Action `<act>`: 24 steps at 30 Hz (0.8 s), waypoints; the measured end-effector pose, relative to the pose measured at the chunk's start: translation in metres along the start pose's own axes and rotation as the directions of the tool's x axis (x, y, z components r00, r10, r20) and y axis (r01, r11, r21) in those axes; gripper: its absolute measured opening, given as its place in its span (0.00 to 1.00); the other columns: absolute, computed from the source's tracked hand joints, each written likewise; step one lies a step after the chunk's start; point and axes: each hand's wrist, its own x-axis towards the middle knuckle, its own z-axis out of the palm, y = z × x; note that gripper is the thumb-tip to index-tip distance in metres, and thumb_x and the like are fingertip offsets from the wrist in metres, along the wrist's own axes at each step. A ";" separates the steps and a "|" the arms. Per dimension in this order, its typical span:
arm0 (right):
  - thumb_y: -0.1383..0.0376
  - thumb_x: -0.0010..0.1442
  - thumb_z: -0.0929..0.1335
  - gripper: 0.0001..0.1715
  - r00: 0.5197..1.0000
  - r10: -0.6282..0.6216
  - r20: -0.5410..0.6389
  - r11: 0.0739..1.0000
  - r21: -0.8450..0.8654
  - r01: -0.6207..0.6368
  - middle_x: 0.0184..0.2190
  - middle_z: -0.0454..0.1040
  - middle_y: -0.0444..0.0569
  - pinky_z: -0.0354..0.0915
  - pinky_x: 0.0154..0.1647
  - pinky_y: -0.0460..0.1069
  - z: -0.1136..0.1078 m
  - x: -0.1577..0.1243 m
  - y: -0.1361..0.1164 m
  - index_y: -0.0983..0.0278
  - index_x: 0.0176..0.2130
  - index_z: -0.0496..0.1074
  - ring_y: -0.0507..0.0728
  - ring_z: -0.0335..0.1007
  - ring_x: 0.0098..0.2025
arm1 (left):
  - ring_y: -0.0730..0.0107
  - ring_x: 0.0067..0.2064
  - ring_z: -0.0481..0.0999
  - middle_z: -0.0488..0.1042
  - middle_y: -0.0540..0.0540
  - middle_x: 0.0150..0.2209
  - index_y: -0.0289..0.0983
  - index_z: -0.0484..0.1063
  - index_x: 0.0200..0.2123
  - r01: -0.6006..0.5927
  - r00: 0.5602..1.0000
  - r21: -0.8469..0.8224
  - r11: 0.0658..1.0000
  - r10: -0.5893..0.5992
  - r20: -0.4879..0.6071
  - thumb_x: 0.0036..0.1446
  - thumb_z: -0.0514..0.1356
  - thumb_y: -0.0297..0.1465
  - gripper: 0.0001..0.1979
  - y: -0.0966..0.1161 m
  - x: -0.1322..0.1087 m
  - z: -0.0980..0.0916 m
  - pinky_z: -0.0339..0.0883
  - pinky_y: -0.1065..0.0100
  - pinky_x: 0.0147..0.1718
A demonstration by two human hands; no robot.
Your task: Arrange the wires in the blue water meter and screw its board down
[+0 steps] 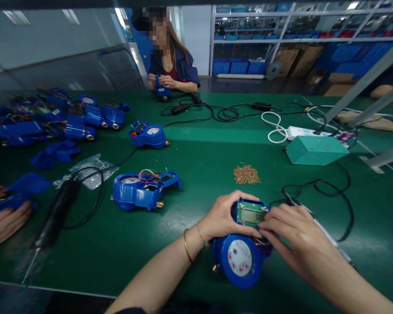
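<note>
In front of me stands a blue water meter [240, 261] with a white round dial and a green circuit board with a display [250, 214] in its upper box. My left hand [221, 216] grips the box, thumb along the lower edge and fingers around the far side. My right hand [291, 231] is pinched at the display's lower right corner; whatever lies between its fingertips is hidden. Coloured wires [262, 245] show just beneath those fingertips. A slim silver and black corded tool [330, 240] lies beyond my right hand, partly covered by it.
A pile of small brass screws [246, 174] lies ahead. Two blue meters [134, 192] and a black corded screwdriver [57, 213] are left, near a co-worker's hand [9, 224]. Another person [173, 65] sits opposite. A green box [317, 150] and cables stand right.
</note>
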 end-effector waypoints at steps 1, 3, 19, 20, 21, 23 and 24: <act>0.70 0.69 0.62 0.14 1.000 -0.002 0.005 1.000 -0.021 0.002 0.32 0.72 0.49 0.51 0.36 0.52 0.000 0.001 -0.001 0.65 0.34 0.73 0.58 0.62 0.34 | 0.56 0.52 0.78 0.78 0.39 0.51 0.36 0.72 0.51 0.005 1.000 -0.008 1.000 -0.004 0.002 0.39 0.77 0.36 0.35 0.000 0.000 0.000 0.69 0.58 0.54; 0.71 0.68 0.61 0.15 1.000 -0.008 0.007 0.997 -0.076 0.008 0.29 0.70 0.49 0.51 0.35 0.52 0.000 0.003 -0.004 0.65 0.32 0.73 0.59 0.60 0.33 | 0.55 0.52 0.78 0.78 0.39 0.51 0.36 0.72 0.52 0.026 1.000 -0.025 0.999 -0.026 0.006 0.39 0.77 0.36 0.35 0.000 0.000 0.000 0.69 0.59 0.53; 0.71 0.67 0.64 0.10 0.996 0.058 -0.071 0.985 -0.160 -0.069 0.29 0.69 0.49 0.53 0.35 0.53 0.015 -0.005 -0.011 0.65 0.33 0.69 0.59 0.60 0.32 | 0.55 0.52 0.78 0.77 0.40 0.51 0.37 0.70 0.54 0.066 0.994 -0.031 0.997 -0.063 0.093 0.42 0.76 0.37 0.35 -0.002 0.002 -0.008 0.68 0.57 0.54; 0.71 0.68 0.63 0.10 0.995 0.064 -0.077 0.986 -0.149 -0.075 0.29 0.69 0.49 0.53 0.35 0.53 0.015 -0.005 -0.011 0.65 0.33 0.69 0.59 0.60 0.32 | 0.55 0.52 0.78 0.77 0.39 0.51 0.37 0.70 0.54 0.055 0.991 -0.017 0.998 -0.053 0.124 0.43 0.75 0.37 0.35 -0.002 0.003 -0.010 0.68 0.58 0.54; 0.71 0.68 0.64 0.10 0.995 0.062 -0.078 0.987 -0.141 -0.072 0.29 0.69 0.49 0.52 0.35 0.53 0.015 -0.005 -0.011 0.65 0.33 0.69 0.59 0.60 0.32 | 0.55 0.52 0.77 0.77 0.39 0.52 0.37 0.69 0.55 0.041 0.987 0.004 0.999 -0.041 0.154 0.43 0.75 0.37 0.35 -0.001 0.005 -0.011 0.68 0.58 0.54; 0.71 0.67 0.64 0.09 0.996 0.052 -0.072 0.989 -0.133 -0.061 0.29 0.69 0.48 0.53 0.35 0.53 0.015 -0.006 -0.010 0.64 0.34 0.69 0.58 0.60 0.32 | 0.54 0.55 0.75 0.74 0.38 0.55 0.38 0.69 0.55 -0.007 0.983 0.062 0.998 -0.005 0.185 0.43 0.75 0.37 0.35 0.000 0.007 -0.013 0.66 0.57 0.56; 0.71 0.67 0.64 0.08 0.997 0.044 -0.069 0.990 -0.128 -0.052 0.29 0.69 0.48 0.53 0.35 0.52 0.015 -0.007 -0.009 0.64 0.34 0.69 0.58 0.60 0.32 | 0.53 0.57 0.74 0.73 0.38 0.57 0.38 0.69 0.54 -0.030 0.983 0.093 0.995 0.012 0.183 0.43 0.75 0.37 0.35 0.000 0.009 -0.013 0.65 0.57 0.57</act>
